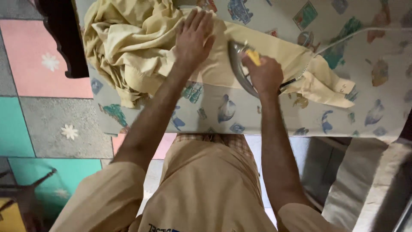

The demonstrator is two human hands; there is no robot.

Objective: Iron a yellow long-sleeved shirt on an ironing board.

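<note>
Here: right hand (266,75) wrapped around the yellow handle of the iron (240,68), soleplate on the pale yellow shirt (180,47) sleeve at the counter (240,116) near edge. Farther back, left hand (194,36) flat, fingers spread, pinning the cloth. Bunched rest of shirt far left. Cord (356,34) runs off right.

patterned ironing cover (377,116) | tiled floor with daisies (51,81) | dark carved furniture (64,38)
</note>
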